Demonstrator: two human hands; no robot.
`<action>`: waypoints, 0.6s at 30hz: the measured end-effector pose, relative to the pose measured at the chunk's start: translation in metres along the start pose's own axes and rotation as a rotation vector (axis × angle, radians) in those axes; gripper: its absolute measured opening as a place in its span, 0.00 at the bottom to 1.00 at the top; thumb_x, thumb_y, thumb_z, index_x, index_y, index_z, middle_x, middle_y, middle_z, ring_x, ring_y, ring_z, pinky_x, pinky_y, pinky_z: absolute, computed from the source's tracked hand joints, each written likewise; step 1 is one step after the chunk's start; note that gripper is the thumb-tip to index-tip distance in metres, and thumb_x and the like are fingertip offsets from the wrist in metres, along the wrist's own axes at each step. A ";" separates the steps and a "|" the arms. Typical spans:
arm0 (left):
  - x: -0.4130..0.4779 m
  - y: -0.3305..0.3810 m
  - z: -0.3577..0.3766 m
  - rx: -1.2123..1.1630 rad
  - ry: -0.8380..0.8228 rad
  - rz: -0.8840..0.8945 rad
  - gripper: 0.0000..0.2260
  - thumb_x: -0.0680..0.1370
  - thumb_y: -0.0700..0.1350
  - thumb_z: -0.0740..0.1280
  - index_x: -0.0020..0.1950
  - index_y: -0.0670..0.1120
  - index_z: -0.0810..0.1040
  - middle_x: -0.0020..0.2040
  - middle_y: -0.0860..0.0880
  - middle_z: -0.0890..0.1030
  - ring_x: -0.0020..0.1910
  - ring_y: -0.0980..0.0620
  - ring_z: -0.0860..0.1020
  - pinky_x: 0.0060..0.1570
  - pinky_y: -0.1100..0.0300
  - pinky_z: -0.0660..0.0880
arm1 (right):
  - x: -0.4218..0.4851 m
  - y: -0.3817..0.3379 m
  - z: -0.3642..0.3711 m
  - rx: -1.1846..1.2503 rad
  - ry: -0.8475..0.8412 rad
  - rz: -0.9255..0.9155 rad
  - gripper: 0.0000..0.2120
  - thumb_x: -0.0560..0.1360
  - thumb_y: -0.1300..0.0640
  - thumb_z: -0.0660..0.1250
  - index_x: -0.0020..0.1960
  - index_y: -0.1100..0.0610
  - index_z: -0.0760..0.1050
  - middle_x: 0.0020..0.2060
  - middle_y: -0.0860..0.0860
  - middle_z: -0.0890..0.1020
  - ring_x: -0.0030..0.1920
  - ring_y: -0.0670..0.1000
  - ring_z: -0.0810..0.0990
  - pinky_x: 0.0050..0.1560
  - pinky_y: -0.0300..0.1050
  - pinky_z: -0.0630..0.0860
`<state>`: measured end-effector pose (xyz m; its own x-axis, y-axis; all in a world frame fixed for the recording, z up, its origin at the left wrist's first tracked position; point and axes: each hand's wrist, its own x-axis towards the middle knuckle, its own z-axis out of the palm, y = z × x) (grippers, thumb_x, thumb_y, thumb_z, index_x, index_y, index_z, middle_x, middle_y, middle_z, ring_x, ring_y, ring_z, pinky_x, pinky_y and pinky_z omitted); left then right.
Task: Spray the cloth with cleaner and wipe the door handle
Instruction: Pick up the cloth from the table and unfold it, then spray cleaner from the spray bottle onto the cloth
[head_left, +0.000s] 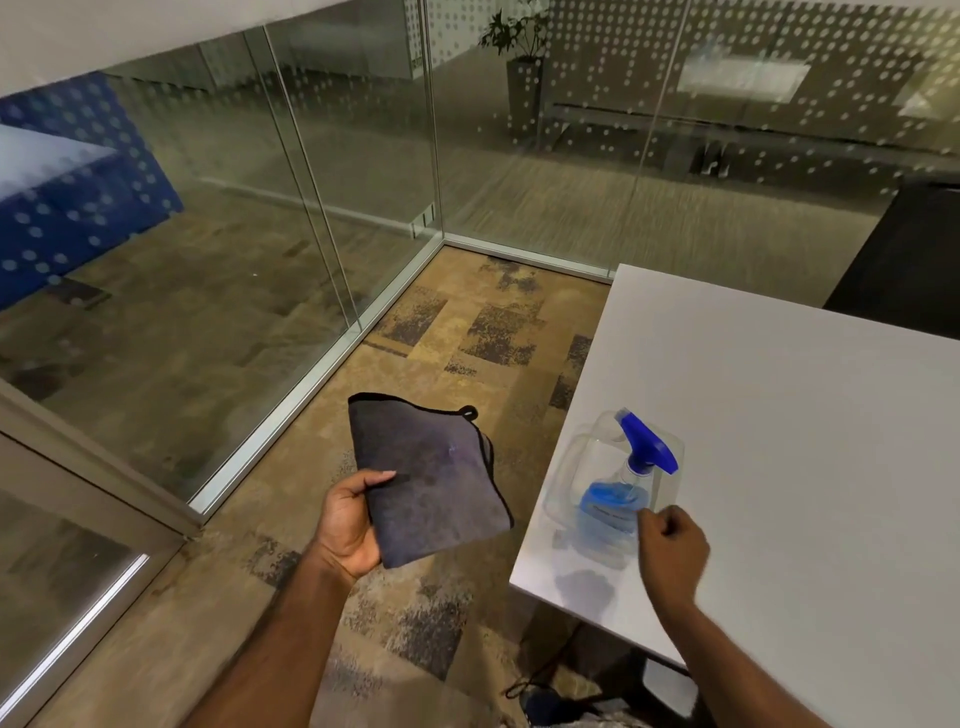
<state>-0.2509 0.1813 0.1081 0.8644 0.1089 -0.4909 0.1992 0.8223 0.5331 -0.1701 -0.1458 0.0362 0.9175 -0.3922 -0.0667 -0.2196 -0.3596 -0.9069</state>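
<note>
Glass wall (218, 218): seen along the left and far side, meeting at a corner beyond the carpet; no door handle can be made out in this view.
Left hand (349, 525): held out over the carpeted floor (457, 332), closed on the cloth with the thumb pressed across its near left edge and the fingers underneath.
Cloth (431, 478): a dark grey folded cloth, held flat and face up, tilted slightly toward the right; this is judged to be done so that a broad face is offered to the spray. It hangs clear of the surface, just left of its near left edge.
Spray bottle (615, 499): a clear bottle with blue liquid and a blue trigger head, stood upright close to the near left corner of the surface, within easy reach.
Right hand (672, 540): loosely curled, fingers drawn in, nothing gripped; it is placed just beside the bottle's right side, whether touching cannot be told.
Surface (805, 467): white, otherwise bare near the bottle.
Step judged: the bottle is about to be taken up; the cloth is not yet sprayed.
</note>
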 end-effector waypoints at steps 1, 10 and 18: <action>0.000 0.001 0.001 0.006 0.006 0.004 0.12 0.70 0.39 0.63 0.49 0.39 0.84 0.44 0.41 0.86 0.41 0.41 0.86 0.38 0.48 0.83 | 0.008 0.004 -0.005 0.026 0.041 0.015 0.13 0.70 0.64 0.69 0.34 0.56 0.66 0.29 0.53 0.70 0.31 0.53 0.68 0.38 0.50 0.68; 0.004 0.005 0.011 0.034 0.011 -0.028 0.18 0.74 0.44 0.67 0.62 0.40 0.77 0.53 0.40 0.85 0.49 0.40 0.85 0.45 0.46 0.83 | 0.078 -0.017 -0.001 -0.007 -0.539 -0.194 0.39 0.63 0.56 0.81 0.69 0.54 0.66 0.58 0.47 0.76 0.55 0.46 0.77 0.51 0.36 0.73; 0.008 0.008 0.016 0.053 0.014 -0.021 0.17 0.74 0.44 0.66 0.60 0.39 0.78 0.52 0.40 0.85 0.48 0.41 0.85 0.44 0.47 0.83 | 0.081 -0.016 0.020 0.124 -0.531 -0.229 0.23 0.73 0.67 0.73 0.66 0.62 0.72 0.51 0.58 0.83 0.53 0.59 0.83 0.56 0.61 0.81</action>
<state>-0.2349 0.1799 0.1198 0.8532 0.1006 -0.5118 0.2415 0.7935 0.5587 -0.0859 -0.1545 0.0373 0.9844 0.1725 -0.0333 0.0148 -0.2705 -0.9626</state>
